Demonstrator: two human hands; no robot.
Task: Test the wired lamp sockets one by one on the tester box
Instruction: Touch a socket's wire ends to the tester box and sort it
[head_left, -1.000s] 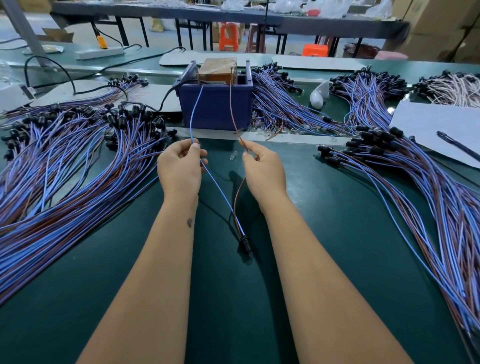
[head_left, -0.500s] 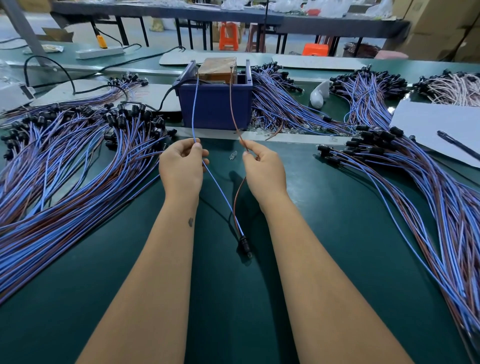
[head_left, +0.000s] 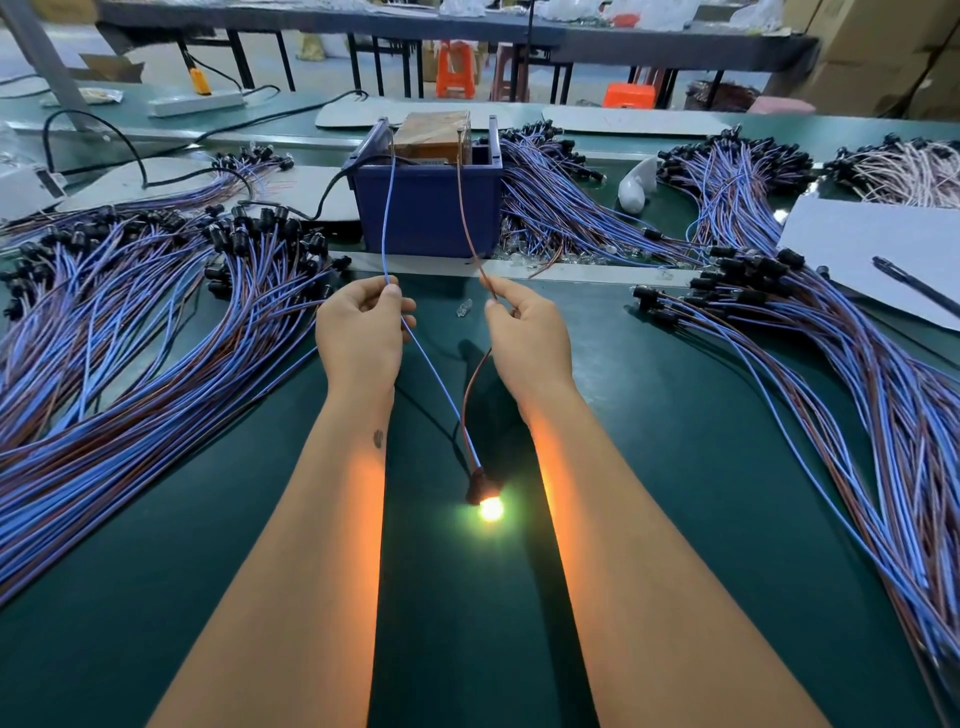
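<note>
Socket under test (head_left: 479, 483): small black body, lying on the green mat (head_left: 675, 519) well in front of the tester box (head_left: 426, 208), between my two forearms. Its bulb (head_left: 491, 508) is lit, throwing an orange glow on both arms. I read that as a pass for this piece.

Two leads rise from the socket toward the box. Blue lead (head_left: 387, 208) runs up to the box's left top edge; brown lead (head_left: 465, 208) to the right top edge, beside the brown block (head_left: 431, 132) sitting inside. The contact points themselves are too small to make out.

My left hand (head_left: 363, 332) pinches the blue lead between thumb and fingers, just in front of the box. My right hand (head_left: 530, 332) pinches the brown lead the same way. Hands are apart, each lead kept separate.

Handling judgement: the whole piece looks very light, the leads thin, limp and springy, so they will sag and whip if let go. Best hold is on the insulation near the free ends, as now, never on bare tips. The bulb is likely glass and warming; I would not grab there, and would lift by the leads or the black body.

Outward: heaps of like wired sockets left of the box (head_left: 130, 322) and right of it (head_left: 831, 353). A loose clear bulb (head_left: 464, 307) lies just in front of the box. A white sheet (head_left: 857, 244) with a pen (head_left: 914, 286) lies far right of it.
</note>
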